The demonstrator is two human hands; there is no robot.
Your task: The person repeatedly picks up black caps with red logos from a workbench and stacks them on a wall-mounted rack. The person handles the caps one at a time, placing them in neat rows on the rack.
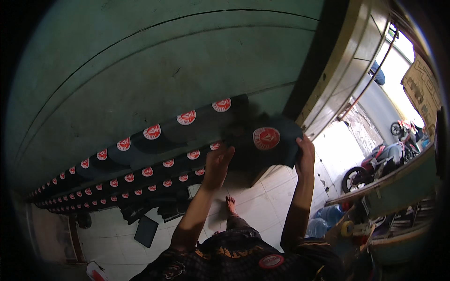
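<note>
A dark, flexible sheet with a round red-and-white emblem (266, 138) is held up in front of me, between my two hands. My right hand (305, 153) is closed on its right edge, the thumb against its face. At the left edge, my left hand (218, 166) is closed on the sheet, its fingertips partly hidden in shadow. Just left of it, similar dark pieces with red emblems (152, 132) hang overlapping in long rows along the green wall. The lower rows (147, 172) run behind my left hand. I cannot tell the sheet's material.
A tiled floor (274, 206) lies below, with my bare foot (230, 206) on it. Dark scraps (173, 208) and a flat black piece (146, 231) lie to the left. To the right are water jugs (328, 215), a doorway frame (337, 61) and a parked motorbike (375, 164).
</note>
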